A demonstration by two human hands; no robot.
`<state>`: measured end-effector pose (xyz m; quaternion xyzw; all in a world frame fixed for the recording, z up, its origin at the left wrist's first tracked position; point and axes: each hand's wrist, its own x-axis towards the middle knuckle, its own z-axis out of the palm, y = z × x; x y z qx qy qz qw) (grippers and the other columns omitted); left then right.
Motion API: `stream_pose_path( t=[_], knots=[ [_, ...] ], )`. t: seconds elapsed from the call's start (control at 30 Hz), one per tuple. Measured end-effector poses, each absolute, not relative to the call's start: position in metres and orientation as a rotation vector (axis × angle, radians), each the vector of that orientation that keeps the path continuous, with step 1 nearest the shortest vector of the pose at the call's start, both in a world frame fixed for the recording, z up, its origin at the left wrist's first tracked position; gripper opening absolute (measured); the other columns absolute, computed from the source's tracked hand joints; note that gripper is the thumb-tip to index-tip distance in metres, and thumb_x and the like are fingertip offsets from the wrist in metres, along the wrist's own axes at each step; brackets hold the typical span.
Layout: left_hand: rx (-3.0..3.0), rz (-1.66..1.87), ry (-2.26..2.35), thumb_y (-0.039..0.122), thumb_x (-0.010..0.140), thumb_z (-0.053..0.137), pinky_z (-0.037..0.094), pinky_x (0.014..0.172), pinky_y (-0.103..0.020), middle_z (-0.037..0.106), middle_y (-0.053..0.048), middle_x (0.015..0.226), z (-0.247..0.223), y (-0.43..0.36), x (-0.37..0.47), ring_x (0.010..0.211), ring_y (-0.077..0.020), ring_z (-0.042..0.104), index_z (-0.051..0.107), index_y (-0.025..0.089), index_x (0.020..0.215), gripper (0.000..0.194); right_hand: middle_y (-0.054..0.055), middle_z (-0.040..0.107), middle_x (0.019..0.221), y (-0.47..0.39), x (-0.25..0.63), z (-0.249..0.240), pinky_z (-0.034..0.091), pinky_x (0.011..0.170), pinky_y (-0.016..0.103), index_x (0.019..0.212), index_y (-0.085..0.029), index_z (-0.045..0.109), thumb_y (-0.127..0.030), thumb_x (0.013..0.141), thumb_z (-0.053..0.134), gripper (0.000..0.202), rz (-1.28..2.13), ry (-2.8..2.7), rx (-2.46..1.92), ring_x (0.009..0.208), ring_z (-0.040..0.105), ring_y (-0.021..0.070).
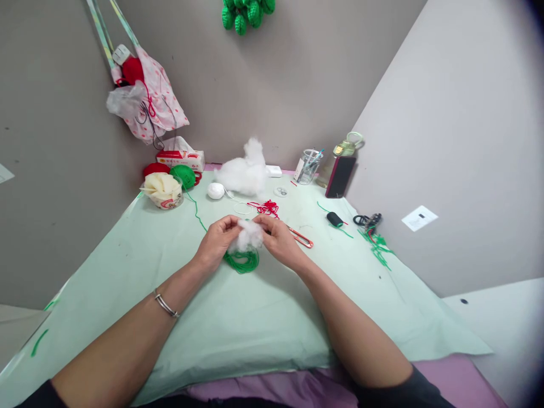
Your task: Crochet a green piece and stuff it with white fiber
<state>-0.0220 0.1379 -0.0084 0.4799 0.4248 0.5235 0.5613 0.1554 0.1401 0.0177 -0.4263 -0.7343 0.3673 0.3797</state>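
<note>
Between my two hands is a tuft of white fluffy stuffing (249,236). My left hand (216,241) pinches its left side with closed fingers. On the other side my right hand (278,238) grips the tuft, fingers bent around its edge. A speck of green shows at the top of the tuft, too small to make out. Below the stuffing lies a coil of green yarn (243,263) on the table. Just past my hands sits a tangle of red yarn (267,208). Orange thread snips (301,238) lie beside my right hand, partly hidden by it.
A larger heap of stuffing (244,173) and a white yarn ball (215,191) sit at the back. Back left are a tub (164,195), a green yarn ball (183,177) and a tissue box (191,160). Rightward stand a glass jar (308,169), a phone (340,177) and a bottle (327,170).
</note>
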Motion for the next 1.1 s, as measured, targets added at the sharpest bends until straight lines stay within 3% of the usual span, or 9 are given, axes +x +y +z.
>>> stream_pose_path(
  t=[0.1, 0.2, 0.4, 0.5, 0.6, 0.73, 0.83, 1.0, 1.1],
  knots=[
    [1.159, 1.313, 1.076, 0.029, 0.078, 0.077, 0.039, 0.054, -0.022, 0.06, 0.005, 0.07, -0.013, 0.141, -0.024, 0.059, -0.0105, 0.052, 0.063, 0.017, 0.082, 0.019, -0.008, 0.041, 0.064, 0.141, 0.157, 0.02, 0.03, 0.059, 0.026, 0.099, -0.021, 0.056, -0.023, 0.083, 0.051, 0.017, 0.93, -1.871, -1.099, 0.06, 0.039, 0.0129],
    [1.186, 1.384, 1.147, 0.024, 0.088, 0.072, 0.038, 0.05, -0.021, 0.055, 0.006, 0.07, -0.016, 0.141, -0.025, 0.053, -0.0086, 0.047, 0.059, 0.017, 0.086, 0.015, -0.007, 0.042, 0.063, 0.138, 0.156, 0.022, 0.028, 0.058, 0.027, 0.085, -0.02, 0.055, -0.023, 0.085, 0.054, 0.003, 0.931, -1.902, -1.115, 0.06, 0.037, 0.0122],
    [1.247, 1.468, 1.224, 0.026, 0.096, 0.068, 0.044, 0.053, -0.022, 0.059, 0.003, 0.08, -0.018, 0.143, -0.027, 0.059, -0.0087, 0.051, 0.062, 0.015, 0.094, 0.013, -0.004, 0.047, 0.065, 0.123, 0.146, 0.031, 0.032, 0.059, 0.027, 0.072, -0.02, 0.06, -0.036, 0.094, 0.057, 0.028, 1.047, -2.041, -0.981, 0.061, 0.04, 0.0118],
    [1.259, 1.464, 1.227, 0.031, 0.098, 0.066, 0.049, 0.057, -0.024, 0.062, 0.001, 0.086, -0.019, 0.145, -0.027, 0.064, -0.0104, 0.055, 0.063, 0.015, 0.098, 0.017, 0.003, 0.063, 0.088, 0.122, 0.147, 0.035, 0.04, 0.07, 0.029, 0.073, -0.02, 0.065, -0.037, 0.091, 0.065, 0.024, 0.938, -1.963, -0.956, 0.081, 0.054, 0.017],
    [1.274, 1.435, 1.185, 0.024, 0.091, 0.069, 0.043, 0.054, -0.023, 0.056, 0.004, 0.078, -0.016, 0.14, -0.023, 0.059, -0.0096, 0.049, 0.058, 0.017, 0.089, 0.013, 0.008, 0.07, 0.11, 0.126, 0.15, 0.035, 0.046, 0.083, 0.034, 0.067, -0.021, 0.061, -0.036, 0.088, 0.068, 0.026, 1.0, -1.788, -0.875, 0.102, 0.06, 0.0218],
    [1.307, 1.409, 1.121, 0.014, 0.073, 0.065, 0.038, 0.055, -0.024, 0.051, 0.006, 0.074, -0.01, 0.128, -0.014, 0.06, -0.0114, 0.047, 0.051, 0.022, 0.08, 0.018, 0.004, 0.069, 0.092, 0.133, 0.152, 0.03, 0.046, 0.06, 0.029, 0.079, -0.022, 0.054, -0.04, 0.092, 0.055, 0.022, 1.185, -1.643, -0.898, 0.061, 0.055, 0.0125],
    [1.312, 1.451, 1.13, 0.015, 0.07, 0.061, 0.04, 0.063, -0.025, 0.052, 0.005, 0.079, -0.008, 0.126, -0.013, 0.069, -0.0131, 0.05, 0.05, 0.023, 0.08, 0.017, 0.002, 0.067, 0.097, 0.136, 0.152, 0.028, 0.04, 0.056, 0.026, 0.098, -0.022, 0.057, -0.044, 0.09, 0.062, 0.024, 1.122, -1.658, -0.997, 0.058, 0.046, 0.0096],
    [1.3, 1.466, 1.168, 0.018, 0.07, 0.062, 0.038, 0.062, -0.025, 0.05, 0.005, 0.08, -0.011, 0.129, -0.015, 0.068, -0.0133, 0.047, 0.048, 0.024, 0.081, 0.019, -0.004, 0.05, 0.064, 0.134, 0.149, 0.025, 0.03, 0.057, 0.026, 0.069, -0.018, 0.06, -0.049, 0.088, 0.066, 0.037, 1.078, -1.861, -1.08, 0.062, 0.04, 0.0111],
    [1.305, 1.416, 1.154, 0.018, 0.071, 0.063, 0.036, 0.06, -0.025, 0.05, 0.006, 0.077, -0.011, 0.128, -0.013, 0.065, -0.0131, 0.046, 0.049, 0.024, 0.081, 0.018, -0.005, 0.044, 0.06, 0.135, 0.147, 0.02, 0.026, 0.056, 0.026, 0.066, -0.018, 0.057, -0.046, 0.088, 0.063, 0.036, 1.027, -1.852, -1.153, 0.06, 0.036, 0.0107]
  ],
)
